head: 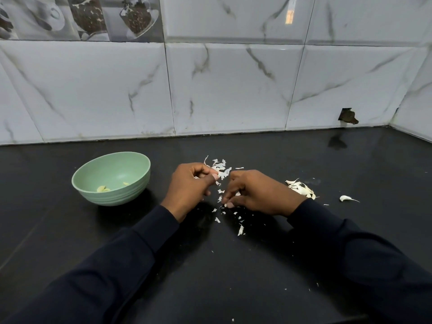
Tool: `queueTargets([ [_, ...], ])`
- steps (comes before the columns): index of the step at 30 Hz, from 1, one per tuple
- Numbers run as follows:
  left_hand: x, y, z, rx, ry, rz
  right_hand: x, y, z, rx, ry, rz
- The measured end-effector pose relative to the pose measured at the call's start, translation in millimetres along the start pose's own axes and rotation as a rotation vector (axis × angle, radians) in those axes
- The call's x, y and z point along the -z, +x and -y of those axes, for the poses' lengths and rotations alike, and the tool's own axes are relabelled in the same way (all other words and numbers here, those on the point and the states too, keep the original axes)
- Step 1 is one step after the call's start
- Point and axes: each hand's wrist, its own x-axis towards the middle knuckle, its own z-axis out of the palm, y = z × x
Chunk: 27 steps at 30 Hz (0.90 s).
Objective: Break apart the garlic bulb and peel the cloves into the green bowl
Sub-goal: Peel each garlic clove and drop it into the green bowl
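Garlic: unpeeled cloves lie heaped on the counter, well right of the bowl, touching the far side of the right hand's wrist; 1 lone clove lies farther right of the bowl still.
Bowl: green, upright, left of both hands and apart from them.
Peeled pieces: 2 pale yellow ones on the bowl's floor, near its front wall.
Left hand: just right of the bowl, fingers curled in, thumb laid against the forefinger; whether anything is between them cannot be told.
Right hand: farther right of the bowl, fingers bent down, thumb and fingertips pinching a white bit just above the counter; clove or skin cannot be told.
Peel: white scraps scattered right of the bowl, behind, between and in front of the hands.
Sleeves: dark, down to both wrists.
Tiles: marbled white, rising behind the bowl.
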Motion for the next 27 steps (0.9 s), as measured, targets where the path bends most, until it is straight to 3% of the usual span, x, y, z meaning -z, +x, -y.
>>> queueTargets([
  [6,0,-2,-1,-0.005,0.009,0.0,-8,4,-3,-0.029,-0.001,0.014],
  [9,0,-2,-2,0.026,-0.011,0.02,-8,3,-3,-0.028,0.117,-0.117],
  [12,1,-6,-4,0.157,-0.216,0.148,-1,0,-2,-0.036,0.382,-0.294],
  [16,1,-9,-9,0.233,-0.461,0.24,-2,1,-1,-0.043,0.555,-0.37],
  [21,1,-10,-12,0.211,-0.479,0.206,-2,-2,-2,-0.041,0.463,-0.376],
  [27,-4,-15,-19,0.225,-0.539,0.228,-5,-2,2,-0.026,0.388,-0.508],
])
